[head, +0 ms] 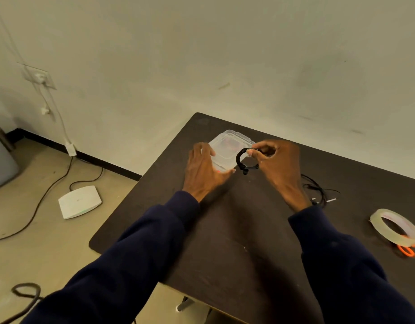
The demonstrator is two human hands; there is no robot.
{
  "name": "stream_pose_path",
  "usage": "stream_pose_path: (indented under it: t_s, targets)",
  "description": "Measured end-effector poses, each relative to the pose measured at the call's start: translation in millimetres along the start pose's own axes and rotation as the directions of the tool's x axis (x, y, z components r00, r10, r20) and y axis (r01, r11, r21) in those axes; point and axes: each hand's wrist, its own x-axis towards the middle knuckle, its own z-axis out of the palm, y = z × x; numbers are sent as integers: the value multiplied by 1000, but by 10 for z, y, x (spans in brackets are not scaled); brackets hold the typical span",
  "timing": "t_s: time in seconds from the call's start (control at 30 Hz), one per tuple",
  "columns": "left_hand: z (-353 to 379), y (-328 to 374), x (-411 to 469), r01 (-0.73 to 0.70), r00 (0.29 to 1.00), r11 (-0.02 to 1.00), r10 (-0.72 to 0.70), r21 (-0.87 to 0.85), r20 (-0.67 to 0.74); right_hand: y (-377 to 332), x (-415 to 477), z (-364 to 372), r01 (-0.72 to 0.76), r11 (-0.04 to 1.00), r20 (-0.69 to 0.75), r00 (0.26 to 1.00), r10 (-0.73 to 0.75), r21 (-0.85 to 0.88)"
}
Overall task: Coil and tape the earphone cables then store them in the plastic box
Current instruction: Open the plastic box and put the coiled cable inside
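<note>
A clear plastic box (228, 146) with its lid on sits near the far left corner of the dark table (237, 230). My left hand (203, 170) rests against the box's near left side, fingers spread over its edge. My right hand (275, 163) pinches a coiled black earphone cable (242, 161) and holds it just right of the box, above the table. A second black earphone cable (318, 190) lies loose on the table to the right of my right wrist.
A roll of clear tape (396, 226) lies at the table's right, with orange-handled scissors (406, 251) partly under it. On the floor to the left are a white flat device (79, 202) and dark cords (38, 206). The wall runs behind the table.
</note>
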Motion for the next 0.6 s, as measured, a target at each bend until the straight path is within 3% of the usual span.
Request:
stream_pose_path:
  t_s: [0.27, 0.43, 0.6]
  targets:
    - [86, 369, -490, -16, 992, 989, 35, -145, 124, 13, -400, -512, -48, 999, -11, 999, 48, -21]
    - [172, 599, -612, 40, 975, 998, -30, -41, 220, 88, -711, -897, -85, 996, -12, 996, 85, -20]
    - [220, 784, -523, 83, 981, 991, -100, 106, 166, 178, -892, -1106, -124, 992, -37, 992, 123, -18]
